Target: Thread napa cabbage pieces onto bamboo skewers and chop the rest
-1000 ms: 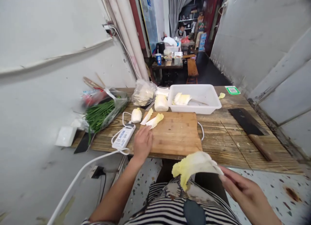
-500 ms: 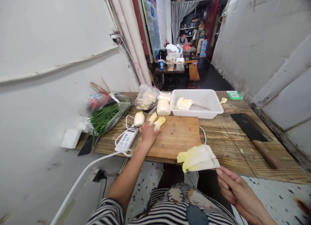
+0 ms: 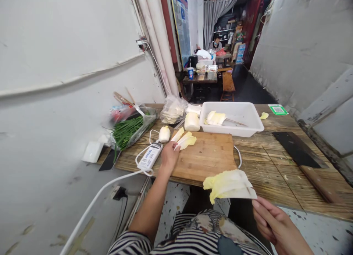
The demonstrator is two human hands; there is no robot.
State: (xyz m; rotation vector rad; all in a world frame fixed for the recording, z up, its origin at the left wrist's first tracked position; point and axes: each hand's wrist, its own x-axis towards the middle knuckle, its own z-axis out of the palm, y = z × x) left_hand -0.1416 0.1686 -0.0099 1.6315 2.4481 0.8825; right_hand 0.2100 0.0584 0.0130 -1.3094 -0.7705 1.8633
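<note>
My right hand [image 3: 273, 220] pinches the pale end of a few overlapping napa cabbage leaves [image 3: 230, 187], held in front of the table edge with their yellow tips to the left. Whether a stick runs through them I cannot tell. Over the left side of the wooden cutting board [image 3: 205, 154], my left hand [image 3: 170, 157] has its fingertips closed on the white base of a loose cabbage leaf [image 3: 188, 140]. A second, narrower leaf [image 3: 178, 134] lies just behind it. Two cut cabbage pieces stand nearby: a small heart [image 3: 164, 134] and a larger chunk [image 3: 192, 122].
A white plastic tub [image 3: 233, 128] behind the board contains skewered leaves [image 3: 216, 118]. To the right lies a cleaver [image 3: 300, 152]. A power strip [image 3: 150, 155], bagged green chives [image 3: 128, 132] and another plastic bag [image 3: 173, 110] occupy the left. A person [image 3: 216, 43] sits far back.
My left fingers have gone from resting over the leaf to pinching its base, with the leaf shifted slightly. My right hand still holds its leaves. The view has turned slightly left.
</note>
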